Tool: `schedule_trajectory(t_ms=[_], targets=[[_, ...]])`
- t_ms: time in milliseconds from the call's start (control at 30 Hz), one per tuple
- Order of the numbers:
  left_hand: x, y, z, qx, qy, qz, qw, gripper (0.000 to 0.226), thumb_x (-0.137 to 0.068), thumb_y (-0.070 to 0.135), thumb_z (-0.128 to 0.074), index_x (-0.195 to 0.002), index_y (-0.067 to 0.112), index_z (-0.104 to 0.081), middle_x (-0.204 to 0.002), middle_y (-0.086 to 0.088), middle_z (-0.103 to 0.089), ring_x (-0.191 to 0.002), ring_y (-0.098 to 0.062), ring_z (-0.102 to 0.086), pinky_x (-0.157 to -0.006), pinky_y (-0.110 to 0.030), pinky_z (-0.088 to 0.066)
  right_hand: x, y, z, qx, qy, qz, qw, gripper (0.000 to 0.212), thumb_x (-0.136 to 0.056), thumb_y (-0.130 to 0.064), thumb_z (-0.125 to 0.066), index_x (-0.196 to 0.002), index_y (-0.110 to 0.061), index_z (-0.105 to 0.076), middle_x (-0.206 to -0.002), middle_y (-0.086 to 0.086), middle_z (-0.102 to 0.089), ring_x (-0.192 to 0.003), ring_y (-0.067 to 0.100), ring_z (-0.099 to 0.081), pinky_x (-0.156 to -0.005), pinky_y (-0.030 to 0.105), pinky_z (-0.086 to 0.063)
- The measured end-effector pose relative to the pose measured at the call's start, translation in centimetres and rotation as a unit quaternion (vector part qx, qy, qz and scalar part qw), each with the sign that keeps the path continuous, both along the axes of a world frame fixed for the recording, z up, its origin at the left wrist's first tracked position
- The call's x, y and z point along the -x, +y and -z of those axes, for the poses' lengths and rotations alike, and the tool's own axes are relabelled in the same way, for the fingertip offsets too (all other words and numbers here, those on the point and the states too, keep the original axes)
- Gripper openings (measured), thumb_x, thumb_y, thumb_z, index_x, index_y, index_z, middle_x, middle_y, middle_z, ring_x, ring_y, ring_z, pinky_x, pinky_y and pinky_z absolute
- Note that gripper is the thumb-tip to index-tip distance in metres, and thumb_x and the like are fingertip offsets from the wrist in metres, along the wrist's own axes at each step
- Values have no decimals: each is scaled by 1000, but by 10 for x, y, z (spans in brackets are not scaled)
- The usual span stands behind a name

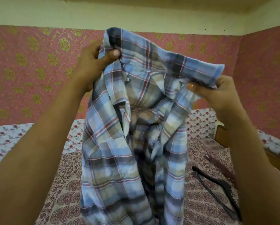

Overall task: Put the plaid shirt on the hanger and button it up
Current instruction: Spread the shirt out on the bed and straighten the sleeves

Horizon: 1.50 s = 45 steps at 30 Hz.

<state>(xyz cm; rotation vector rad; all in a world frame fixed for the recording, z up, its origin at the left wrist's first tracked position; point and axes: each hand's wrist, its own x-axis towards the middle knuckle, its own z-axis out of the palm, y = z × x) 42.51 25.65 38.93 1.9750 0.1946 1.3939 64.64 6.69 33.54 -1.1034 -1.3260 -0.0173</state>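
Soft blue-and-brown plaid cotton shirt (pixel 132 127) hangs limp, collar pinched by left hand (pixel 94 62) and right hand (pixel 217 93); black plastic hanger (pixel 217 190) lies at the bed's right edge.

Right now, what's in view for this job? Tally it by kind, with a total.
Plaid shirt: 1, held up by the collar, unbuttoned, off the hanger
Black hanger: 1, lying on the bedspread
Hands: 2, left hand and right hand, each with a grip on the collar
Total: 4

Hanger (pixel 217 190) unobstructed (right, on bed)
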Motion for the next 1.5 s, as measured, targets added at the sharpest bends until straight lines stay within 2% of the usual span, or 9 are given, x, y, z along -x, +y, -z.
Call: schedule_trajectory(t_ms=[167, 367, 667, 800, 900, 1000, 1067, 1367, 1500], targets=[[-38, 65, 41, 76, 168, -5, 983, 9, -90, 23, -57, -97, 28, -57, -81, 21, -66, -68, 7, -65, -62, -17, -55, -38, 63, 28, 106, 7, 125, 986, 26, -82, -13, -65, -70, 7, -54, -60, 25, -43, -57, 19, -39, -56, 30, -34], [-117, 175, 196, 146, 370, -28, 917, 39, -77, 42, -71, -96, 10, -66, -83, 2, -66, -79, -15, -61, -72, -27, -48, -92, 162, 150, 389, 19, 239, 890, 47, -85, -9, -59, -51, -13, -25, -51, 8, -21, -48, 18, -19, -49, 27, -16], [-228, 282, 388, 217, 396, -68, 890, 45, -74, 35, -76, -56, 12, -42, -57, -6, -40, -50, -9, -44, -49, -15, -31, -164, 272, 315, 388, 121, 347, 845, 48, -84, -5, -53, -48, -14, -23, -48, 6, -21, -45, 16, -15, -46, 27, -11], [-294, 325, 455, 205, 381, -142, 890, 44, -80, 33, -71, -56, 15, -38, -57, -6, -37, -55, -21, -39, -53, -30, -25, -200, 330, 382, 345, 152, 333, 864, 45, -86, -5, -52, -49, -17, -29, -48, 2, -24, -46, 13, -19, -47, 29, -14], [-334, 349, 511, 240, 407, -139, 870, 44, -82, 29, -69, -113, -1, -58, -111, -25, -61, -104, -36, -58, -85, -43, -46, -211, 356, 437, 396, 199, 211, 871, 13, -92, -10, -51, -104, -7, -57, -74, 1, -47, -66, 13, -45, -64, 35, -39], [-349, 359, 578, 223, 493, -152, 827, 63, -85, 21, -65, -140, 11, -36, -136, -18, -50, -121, -34, -51, -100, -47, -44, -212, 370, 501, 479, 229, 105, 841, 70, -92, -15, -54, -146, -4, -11, -146, 6, -28, -134, 20, -30, -110, 33, -29], [-346, 355, 622, 202, 550, -174, 791, 63, -87, 17, -61, -143, 13, -31, -139, -17, -46, -123, -34, -48, -101, -45, -43, -210, 374, 547, 519, 238, 89, 816, 70, -93, -17, -52, -148, -10, -8, -157, 7, -6, -143, 24, -14, -111, 30, -21], [-256, 271, 704, 291, 582, -93, 753, 18, -84, 25, -65, -72, 16, -56, -73, -9, -61, -83, -34, -62, -78, -45, -51, -163, 355, 649, 579, 249, 113, 768, 29, -93, -4, -45, -121, 0, -54, -119, 23, -58, -110, 37, -55, -89, 35, -43], [-231, 247, 717, 296, 663, -44, 686, 48, -76, 47, -70, -96, 11, -47, -92, -14, -56, -93, -31, -58, -86, -46, -49, -134, 351, 666, 576, 266, 122, 763, 14, -88, -1, -50, -91, 1, -64, -97, 23, -67, -93, 38, -62, -88, 45, -51]])
